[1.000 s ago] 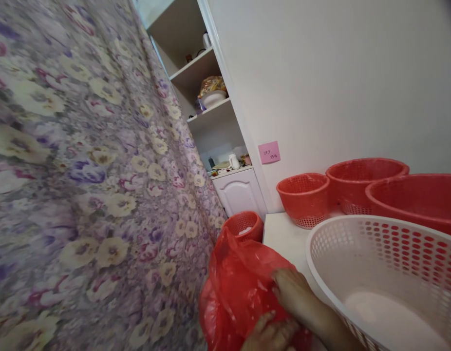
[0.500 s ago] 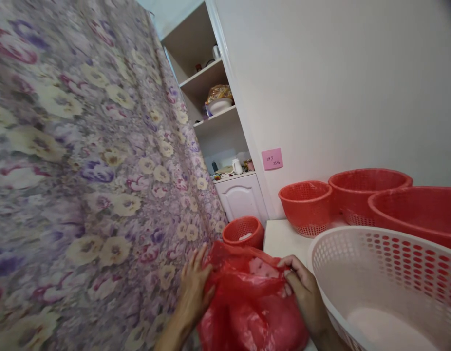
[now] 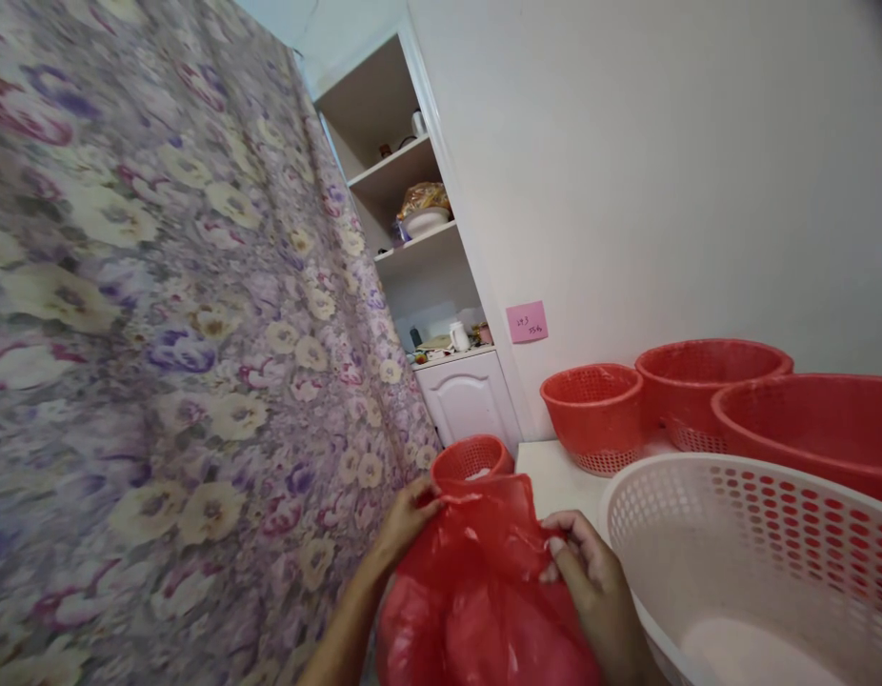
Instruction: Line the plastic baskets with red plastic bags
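- Head view: the left hand pinches the upper left edge of a red plastic bag, fingers closed on the film.
- The right hand grips the bag's upper right edge, thumb and fingers folded over the plastic.
- The bag sits low in the near middle of the scene, between the two hands and just left of the white basket. Its film is thin, glossy and crinkled, half see-through, with darker folds where layers overlap; its top edge is stretched between the hands. What lies inside is hard to tell, perhaps nothing more than folded film.
- The white basket is perforated and stands on the white counter at near right.
- Farther right along the wall stand three red baskets, side by side.
- Another small red basket shows just behind the bag.
- A flowered curtain fills the left side.
- Far back are shelves, and a pink note is stuck on the wall.
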The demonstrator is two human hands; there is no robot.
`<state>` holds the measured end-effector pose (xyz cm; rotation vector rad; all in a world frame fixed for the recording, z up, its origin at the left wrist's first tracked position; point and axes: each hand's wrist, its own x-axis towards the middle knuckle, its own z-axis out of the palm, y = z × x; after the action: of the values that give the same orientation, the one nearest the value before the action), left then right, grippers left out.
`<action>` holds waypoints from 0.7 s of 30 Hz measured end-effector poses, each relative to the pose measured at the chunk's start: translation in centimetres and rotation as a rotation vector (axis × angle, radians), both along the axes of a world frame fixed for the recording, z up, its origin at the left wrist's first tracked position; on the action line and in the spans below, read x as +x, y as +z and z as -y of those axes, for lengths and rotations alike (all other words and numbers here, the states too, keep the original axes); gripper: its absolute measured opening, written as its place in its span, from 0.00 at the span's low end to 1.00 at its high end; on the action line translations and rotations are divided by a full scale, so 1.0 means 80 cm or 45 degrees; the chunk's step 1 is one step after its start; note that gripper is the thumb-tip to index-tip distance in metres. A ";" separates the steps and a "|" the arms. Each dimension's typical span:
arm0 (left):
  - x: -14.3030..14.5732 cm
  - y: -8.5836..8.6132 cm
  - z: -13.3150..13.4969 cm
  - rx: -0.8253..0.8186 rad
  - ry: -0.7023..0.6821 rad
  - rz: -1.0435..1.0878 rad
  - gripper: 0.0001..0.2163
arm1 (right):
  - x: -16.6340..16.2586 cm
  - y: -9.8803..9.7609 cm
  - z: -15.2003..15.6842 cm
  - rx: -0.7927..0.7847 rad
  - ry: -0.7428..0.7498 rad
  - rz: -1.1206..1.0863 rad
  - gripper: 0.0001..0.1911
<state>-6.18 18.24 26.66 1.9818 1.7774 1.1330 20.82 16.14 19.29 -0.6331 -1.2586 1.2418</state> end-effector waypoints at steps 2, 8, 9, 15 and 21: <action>0.016 0.020 -0.007 0.042 -0.016 0.128 0.08 | 0.000 0.013 -0.002 0.013 -0.092 -0.007 0.14; 0.075 0.040 -0.032 0.181 -0.047 0.433 0.06 | -0.005 0.040 -0.008 0.104 -0.223 -0.080 0.12; 0.085 0.039 -0.033 0.196 -0.061 0.463 0.05 | -0.009 0.042 -0.011 0.102 -0.217 -0.103 0.11; 0.126 0.034 -0.022 0.115 -0.316 0.432 0.16 | -0.045 0.056 -0.046 0.111 -0.179 -0.225 0.11; 0.123 0.018 -0.034 0.112 -0.308 0.490 0.14 | -0.057 0.064 -0.069 0.140 -0.094 -0.212 0.10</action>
<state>3.64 20.97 28.07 1.8095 1.2804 1.4121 16.23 21.69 24.41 -0.4823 -1.1463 1.1323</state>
